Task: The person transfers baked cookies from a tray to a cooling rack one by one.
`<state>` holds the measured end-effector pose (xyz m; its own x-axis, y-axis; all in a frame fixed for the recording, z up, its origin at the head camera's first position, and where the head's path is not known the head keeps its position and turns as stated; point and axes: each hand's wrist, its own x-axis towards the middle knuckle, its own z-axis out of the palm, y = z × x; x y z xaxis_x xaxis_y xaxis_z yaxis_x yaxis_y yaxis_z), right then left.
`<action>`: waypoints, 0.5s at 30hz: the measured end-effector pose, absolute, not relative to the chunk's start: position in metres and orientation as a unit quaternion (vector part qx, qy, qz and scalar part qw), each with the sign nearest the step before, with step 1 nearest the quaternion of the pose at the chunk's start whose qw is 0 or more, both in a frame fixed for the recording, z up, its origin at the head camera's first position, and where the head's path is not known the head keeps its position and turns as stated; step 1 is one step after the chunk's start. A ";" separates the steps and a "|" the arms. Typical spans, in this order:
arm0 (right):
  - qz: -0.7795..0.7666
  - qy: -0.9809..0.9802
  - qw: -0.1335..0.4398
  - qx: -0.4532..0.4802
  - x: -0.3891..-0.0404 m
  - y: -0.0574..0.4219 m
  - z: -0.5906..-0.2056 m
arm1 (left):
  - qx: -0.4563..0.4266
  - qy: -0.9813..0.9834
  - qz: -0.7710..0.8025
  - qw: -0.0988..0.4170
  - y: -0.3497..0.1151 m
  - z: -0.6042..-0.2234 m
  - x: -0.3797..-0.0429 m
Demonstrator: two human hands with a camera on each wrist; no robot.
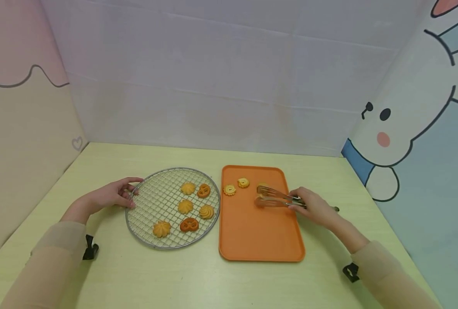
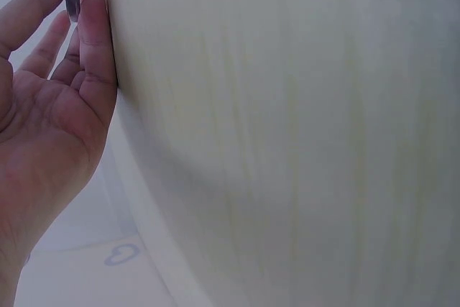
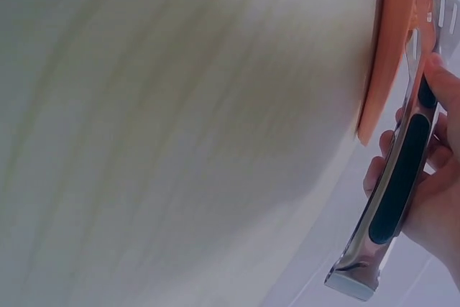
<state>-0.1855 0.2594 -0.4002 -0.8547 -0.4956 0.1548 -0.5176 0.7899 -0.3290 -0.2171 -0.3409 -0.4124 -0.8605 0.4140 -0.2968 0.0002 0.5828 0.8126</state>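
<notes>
A round wire cooling rack [image 1: 141, 223] lies on the left, and my left hand [image 1: 108, 195] grips its left rim with thumb and fingers. On the rack are several flower-shaped and swirled cookies [image 1: 185, 206] and two pretzels [image 1: 189, 224]. My right hand [image 1: 314, 207] holds metal tongs [image 3: 402, 170] with dark green grips. The tongs' slotted ends reach over the upper part of an orange tray [image 1: 259, 240], spread a little apart. Partly hidden by the tongs is a pale yellow cookie [image 1: 262, 185]. Two fluted cookies [image 1: 230, 189] lie on the tray's upper left.
Rack and tray sit side by side on a pale wood-look table [image 1: 167, 274], almost touching. A white wall covering [image 1: 213, 86] rises behind the table's back edge. Printed panels with cartoon figures stand along both sides.
</notes>
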 end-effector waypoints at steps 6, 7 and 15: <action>0.177 -0.948 0.013 0.265 -0.189 0.255 -0.405 | 0.125 0.855 0.445 0.234 -0.341 -0.413 -0.217; 0.177 -0.948 0.014 0.265 -0.189 0.255 -0.406 | 0.129 0.855 0.445 0.233 -0.341 -0.413 -0.217; 0.183 -0.942 0.038 0.279 -0.192 0.252 -0.411 | 0.121 0.857 0.444 0.233 -0.342 -0.414 -0.218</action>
